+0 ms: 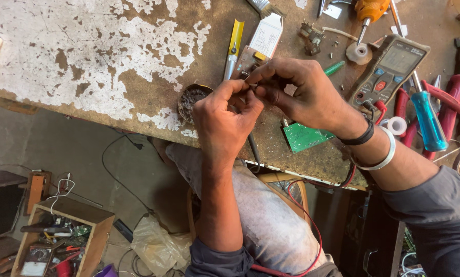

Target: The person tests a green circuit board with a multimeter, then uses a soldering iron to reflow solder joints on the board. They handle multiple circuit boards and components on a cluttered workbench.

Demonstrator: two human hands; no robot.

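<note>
My left hand (222, 120) and my right hand (304, 92) meet over the front edge of a worn workbench (86, 56). Both pinch something very small between the fingertips; what it is stays hidden by the fingers. A small brown circuit board (246, 57) lies just behind the fingertips. A green circuit board (304, 136) rests under my right wrist, which wears a black band and a white bangle. Beside my left hand sits a round tin (190, 98) with dark residue.
A yellow-handled tool (234, 46), a multimeter (391, 69), a blue-handled screwdriver (427, 120), red-handled pliers (453, 100), a tape roll (359, 53) and an orange screwdriver (369, 11) crowd the bench's right. On the floor stands a wooden box (66, 236) of parts.
</note>
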